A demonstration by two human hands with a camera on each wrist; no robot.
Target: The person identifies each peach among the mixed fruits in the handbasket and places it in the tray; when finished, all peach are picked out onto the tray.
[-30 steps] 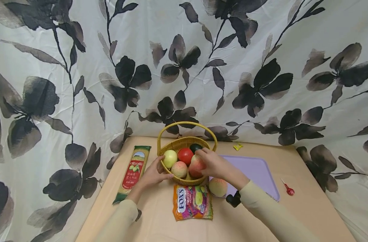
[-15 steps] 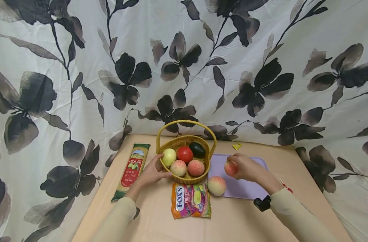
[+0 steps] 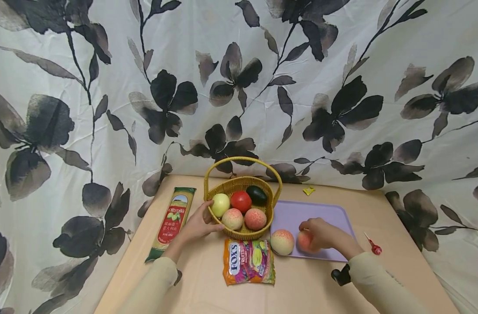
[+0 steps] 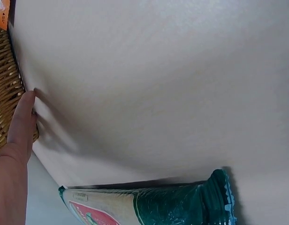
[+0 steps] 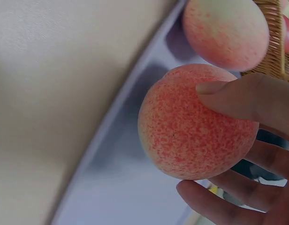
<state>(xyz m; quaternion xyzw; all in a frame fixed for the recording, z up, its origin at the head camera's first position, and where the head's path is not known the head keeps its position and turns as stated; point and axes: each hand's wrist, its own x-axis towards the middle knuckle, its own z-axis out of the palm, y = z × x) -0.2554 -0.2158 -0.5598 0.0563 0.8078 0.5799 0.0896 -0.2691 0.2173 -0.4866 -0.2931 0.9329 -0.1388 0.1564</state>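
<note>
My right hand (image 3: 322, 233) grips a red-speckled peach (image 5: 191, 126) low over the purple tray (image 3: 291, 211). In the right wrist view the thumb lies on top of the peach and fingers pass beneath it. A paler peach (image 3: 282, 242) sits beside it at the tray's left edge. My left hand (image 3: 199, 223) holds the left side of the yellow wicker basket (image 3: 276, 198), thumb along its front. Inside the basket are a yellow-green fruit (image 3: 220, 205), a red tomato-like fruit (image 3: 240, 201), a dark green avocado-like fruit (image 3: 257, 195) and two peaches (image 3: 255, 219).
A candy bag (image 3: 248, 262) lies in front of the basket. To the left is a pasta packet (image 3: 176, 220). A red lollipop (image 3: 375, 249) lies right of the tray, and a small yellow wrapped candy (image 3: 308, 191) behind it. A floral curtain hangs along the back.
My right hand has lifted a peach out of the basket, carried it right over the tray and lowered it beside the paler peach. The left hand has stayed at the basket.
</note>
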